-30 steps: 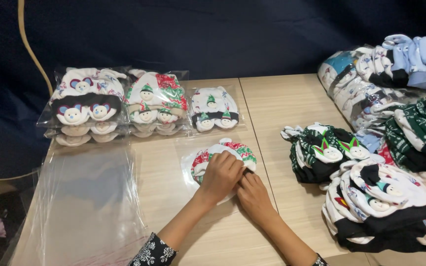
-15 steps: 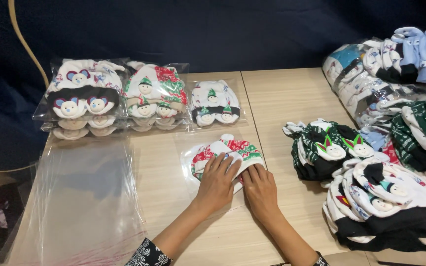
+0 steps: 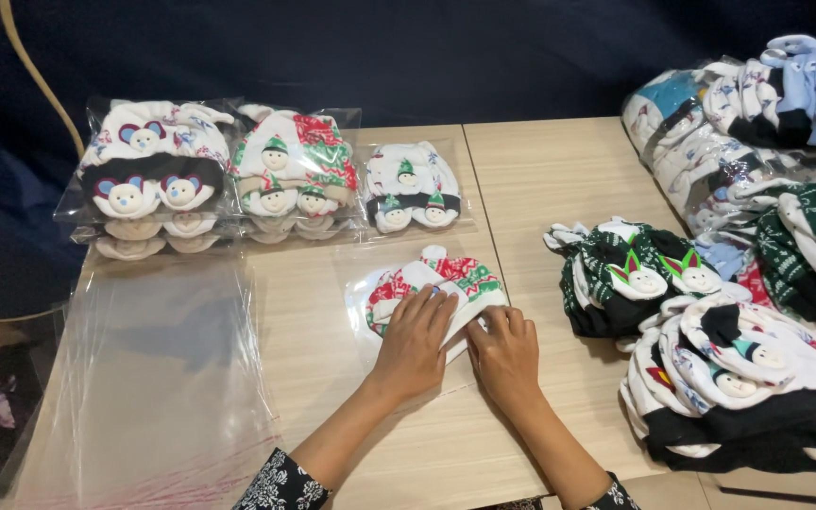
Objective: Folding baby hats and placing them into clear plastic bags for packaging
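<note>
Left hand: the left hand point(image 3: 416, 338) lies flat, fingers together, pressing down on the bagged hat point(image 3: 432, 288). It clamps nothing.
Right hand: the right hand point(image 3: 505, 354) lies flat just beside it, fingers spread a little, on the near edge of the clear bag. It grips nothing either.
Bagged hat: a white baby hat with red and green patterns, inside a clear bag, in the middle of the table near the front edge.
Doing it well: I think both palms should push the air out slowly, from the hat toward the open end, so the bag lies smooth and the flap folds straight.
Empty bags: a pile of clear bags point(image 3: 148, 378) lies at the front left corner, hanging over the edge.
Packed hats: three stacks of bagged hats point(image 3: 266, 179) sit along the back edge.
Loose hats: heaps of hats point(image 3: 710, 331) with little faces fill the right side.
Table: a light wooden table point(image 3: 559, 179), two tops pushed together.
Room: a dark blue cloth point(image 3: 380, 57) hangs behind.
</note>
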